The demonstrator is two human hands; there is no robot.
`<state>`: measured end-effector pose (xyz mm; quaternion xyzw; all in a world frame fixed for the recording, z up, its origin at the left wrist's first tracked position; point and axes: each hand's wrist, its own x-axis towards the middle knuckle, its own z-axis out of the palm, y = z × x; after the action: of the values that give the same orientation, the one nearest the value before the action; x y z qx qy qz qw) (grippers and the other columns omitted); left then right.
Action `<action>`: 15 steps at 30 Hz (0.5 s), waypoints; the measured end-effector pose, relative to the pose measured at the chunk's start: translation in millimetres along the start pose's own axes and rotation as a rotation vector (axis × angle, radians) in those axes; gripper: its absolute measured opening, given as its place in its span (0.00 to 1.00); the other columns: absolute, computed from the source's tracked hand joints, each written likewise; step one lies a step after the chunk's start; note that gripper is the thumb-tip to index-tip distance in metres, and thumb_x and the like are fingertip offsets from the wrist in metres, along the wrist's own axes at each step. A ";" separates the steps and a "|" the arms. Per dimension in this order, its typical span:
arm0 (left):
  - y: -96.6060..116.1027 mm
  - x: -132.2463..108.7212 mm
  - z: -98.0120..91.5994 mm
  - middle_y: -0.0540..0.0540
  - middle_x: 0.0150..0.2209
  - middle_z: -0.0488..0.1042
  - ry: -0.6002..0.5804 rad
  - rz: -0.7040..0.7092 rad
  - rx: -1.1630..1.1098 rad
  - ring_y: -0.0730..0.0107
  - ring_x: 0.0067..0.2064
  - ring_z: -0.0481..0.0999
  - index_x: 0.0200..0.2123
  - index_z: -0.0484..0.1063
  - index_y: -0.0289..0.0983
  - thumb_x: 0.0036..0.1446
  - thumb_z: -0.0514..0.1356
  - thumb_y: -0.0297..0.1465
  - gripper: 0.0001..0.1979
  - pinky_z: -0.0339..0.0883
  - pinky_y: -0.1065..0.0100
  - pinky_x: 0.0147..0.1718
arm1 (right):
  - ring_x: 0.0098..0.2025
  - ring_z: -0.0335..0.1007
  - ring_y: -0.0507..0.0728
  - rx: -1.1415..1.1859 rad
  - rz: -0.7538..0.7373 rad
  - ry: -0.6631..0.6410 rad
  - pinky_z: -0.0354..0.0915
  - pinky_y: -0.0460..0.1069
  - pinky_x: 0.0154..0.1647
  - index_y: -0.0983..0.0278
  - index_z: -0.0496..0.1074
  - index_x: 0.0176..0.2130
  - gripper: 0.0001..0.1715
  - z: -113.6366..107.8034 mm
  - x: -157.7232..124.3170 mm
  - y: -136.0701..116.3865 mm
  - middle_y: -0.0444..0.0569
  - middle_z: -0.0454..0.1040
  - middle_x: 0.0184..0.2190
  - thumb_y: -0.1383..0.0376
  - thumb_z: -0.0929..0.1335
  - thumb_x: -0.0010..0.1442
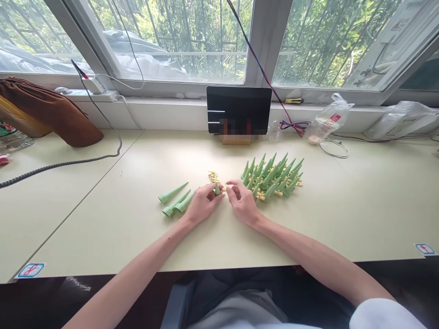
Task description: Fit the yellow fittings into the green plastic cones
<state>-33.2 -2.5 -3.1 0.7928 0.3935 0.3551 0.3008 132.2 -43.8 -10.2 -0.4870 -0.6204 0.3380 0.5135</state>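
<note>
My left hand is closed round a green cone, whose tip points up between the fingers. Close beside it, my right hand pinches at a small yellow piece at the cone's side. Just beyond the hands lie several loose yellow pieces. Left of my left hand, a few long green cones lie on their sides. To the right of my right hand, several green cones with yellow pieces stand upright in a dense group.
A dark tablet on a stand is at the table's back edge. A brown bag and a black cable lie at the left. Plastic bags and coiled wires are at the back right.
</note>
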 end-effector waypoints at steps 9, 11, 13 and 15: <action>8.9 -0.2 -4.2 0.51 0.28 0.71 -0.049 -0.044 -0.016 0.77 0.25 0.67 0.46 0.71 0.36 0.59 0.58 0.32 0.12 0.62 0.73 0.25 | 0.23 0.57 0.50 -0.076 -0.166 -0.026 0.55 0.45 0.25 0.62 0.63 0.37 0.09 2.9 -1.6 2.6 0.42 0.65 0.25 0.60 0.60 0.69; 8.6 -0.3 -4.6 0.49 0.34 0.73 -0.053 -0.042 -0.029 0.77 0.25 0.68 0.46 0.70 0.36 0.58 0.58 0.31 0.13 0.63 0.73 0.26 | 0.22 0.55 0.50 -0.111 -0.232 -0.091 0.55 0.45 0.26 0.62 0.63 0.35 0.10 2.6 -2.3 2.0 0.41 0.64 0.24 0.62 0.60 0.68; 8.0 -0.5 -5.0 0.46 0.39 0.73 -0.063 -0.046 -0.064 0.78 0.27 0.69 0.47 0.69 0.36 0.56 0.58 0.29 0.14 0.64 0.73 0.27 | 0.22 0.55 0.50 -0.151 -0.295 -0.171 0.55 0.45 0.26 0.62 0.62 0.33 0.11 2.6 -3.3 1.4 0.41 0.64 0.22 0.63 0.60 0.68; 7.4 -0.7 -5.2 0.46 0.40 0.73 -0.075 -0.069 -0.108 0.78 0.27 0.70 0.46 0.69 0.36 0.54 0.59 0.27 0.15 0.65 0.73 0.27 | 0.22 0.56 0.50 -0.211 -0.366 -0.248 0.55 0.46 0.26 0.62 0.62 0.31 0.13 3.6 -4.9 1.4 0.42 0.66 0.23 0.64 0.60 0.68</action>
<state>-34.6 -5.8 5.1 0.7743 0.3894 0.3354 0.3694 129.1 -47.7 -13.9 -0.3721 -0.7884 0.2300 0.4325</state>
